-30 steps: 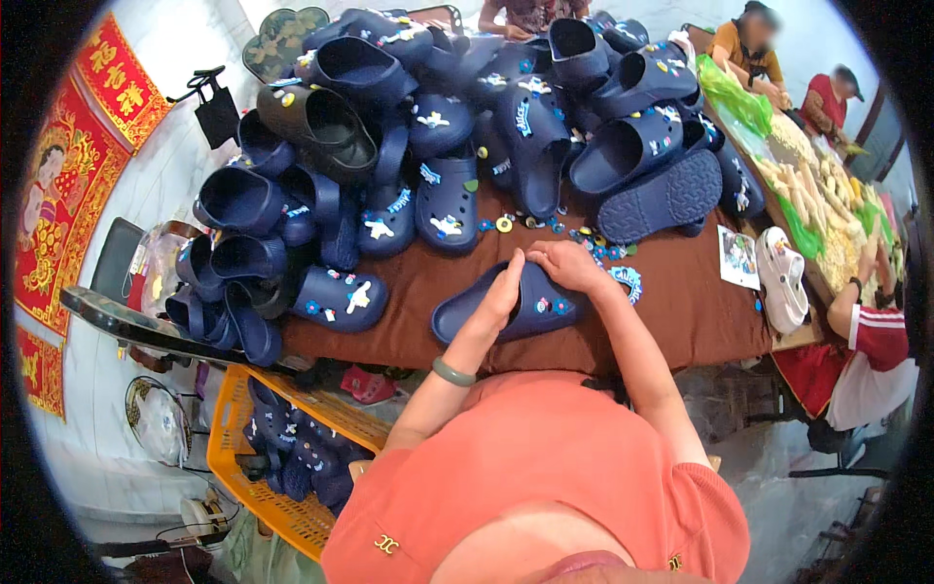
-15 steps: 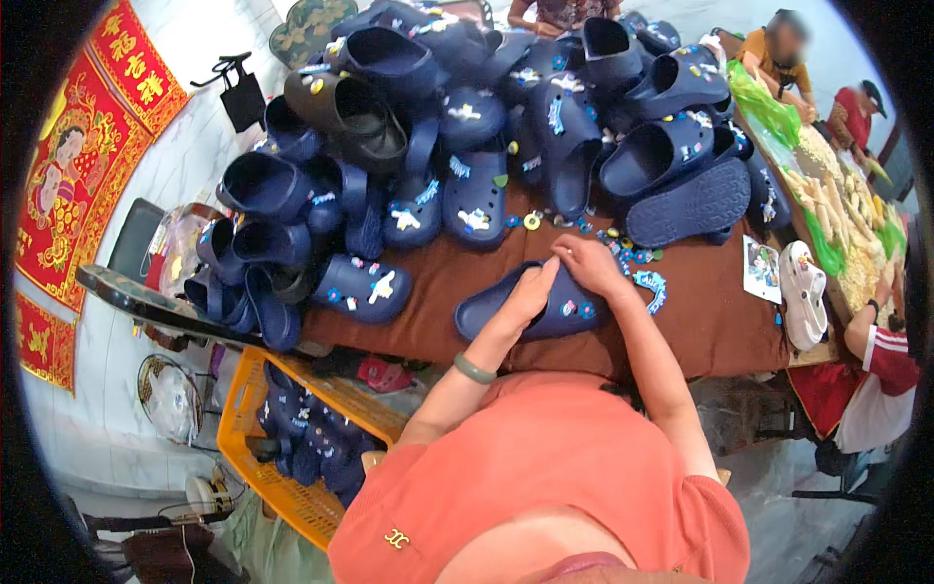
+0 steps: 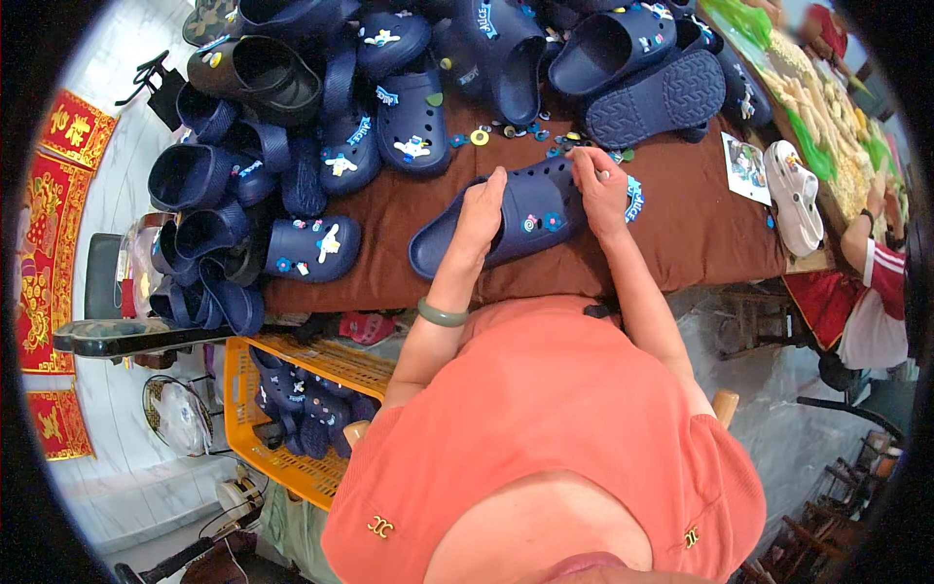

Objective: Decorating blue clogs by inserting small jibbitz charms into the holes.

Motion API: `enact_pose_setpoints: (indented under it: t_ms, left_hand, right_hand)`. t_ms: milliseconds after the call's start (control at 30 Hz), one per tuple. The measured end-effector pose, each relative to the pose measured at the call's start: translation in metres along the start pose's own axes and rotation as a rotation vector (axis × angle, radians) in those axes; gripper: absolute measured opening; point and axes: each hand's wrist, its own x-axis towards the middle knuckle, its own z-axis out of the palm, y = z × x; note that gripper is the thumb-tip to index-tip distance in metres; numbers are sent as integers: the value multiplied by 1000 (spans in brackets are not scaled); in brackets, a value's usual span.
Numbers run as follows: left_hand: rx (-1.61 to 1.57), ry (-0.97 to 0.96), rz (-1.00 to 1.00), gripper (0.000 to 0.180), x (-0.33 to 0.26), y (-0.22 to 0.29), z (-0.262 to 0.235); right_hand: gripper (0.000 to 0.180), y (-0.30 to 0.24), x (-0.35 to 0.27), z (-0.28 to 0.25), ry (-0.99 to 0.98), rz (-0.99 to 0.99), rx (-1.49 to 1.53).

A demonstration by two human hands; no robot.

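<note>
A navy clog (image 3: 530, 200) lies on the brown cloth in front of me, its heel to the left and its toe to the right. My left hand (image 3: 481, 216) grips it near the foot opening, with the thumb lying across the upper. Two small charms, one pale and one blue, sit on its side. At the toe, my right hand (image 3: 600, 193) has its fingers pinched together, and a small pale piece shows between them. Next to that hand is a blue-and-white lettered charm (image 3: 634, 199). Loose small charms (image 3: 480, 137) are scattered beyond the clog.
Many decorated navy clogs (image 3: 410, 122) are heaped at the far side and left. A white clog (image 3: 793, 200) stands at right beside a picture card (image 3: 746, 167). Below the table's left edge is an orange crate (image 3: 282, 472) of clogs. Other people work at the far right.
My hands have moved apart: the left rests on the clog's opening, the right pinches at the toe. The view has shifted, so the table appears higher and farther left.
</note>
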Motion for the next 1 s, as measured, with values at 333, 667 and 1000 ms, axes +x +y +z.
enact_pose_setpoints:
  t_ms: [333,667,1000]
  left_hand:
    - [-61,324,132,48,14,1,-16]
    - [336,429,372,56,13,-21,-2]
    - [-91,335,133,48,24,-6,-18]
  right_hand:
    - [19,24,-14,1,2,191,-5]
    - [69,30,-16,28,-40,-166,-640]
    - [39,25,-21,26,-323,-299,-445]
